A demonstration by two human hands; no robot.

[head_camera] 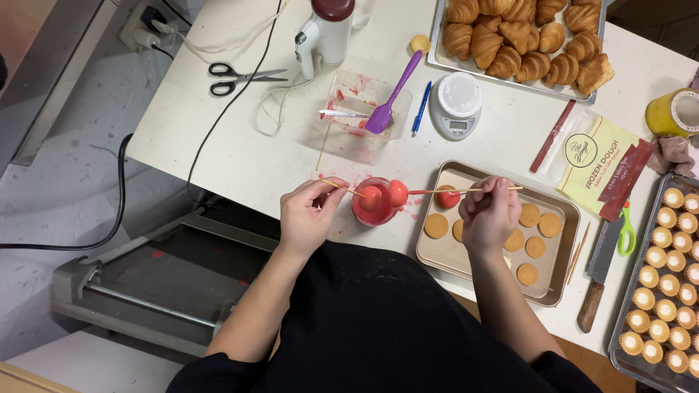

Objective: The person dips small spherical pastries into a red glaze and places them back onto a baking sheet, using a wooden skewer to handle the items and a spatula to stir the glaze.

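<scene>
**Red balls on sticks over a little cup**

The left hand (309,215) pinches a thin wooden stick (342,188) with its fingertips. A shiny red ball (371,196) sits on the far end of that stick. The ball hangs right over a small cup of red glaze (362,215), so it looks like drips would fall back into the cup and not on the white table (240,153).

The right hand (489,215) is closed around a second stick (477,191). This stick lies almost flat and runs left to right. One more red ball (397,192) is on its left tip, just beside the first ball, above the cup. A third red ball (446,196) sits farther along the same stick, near the right hand and over the edge of a tan tray (564,255). The tray holds round flat cookies (437,225).

Farther back stand a clear tub with a purple spatula (393,94), a small white scale (455,104) and a tray of croissants (524,40).
</scene>
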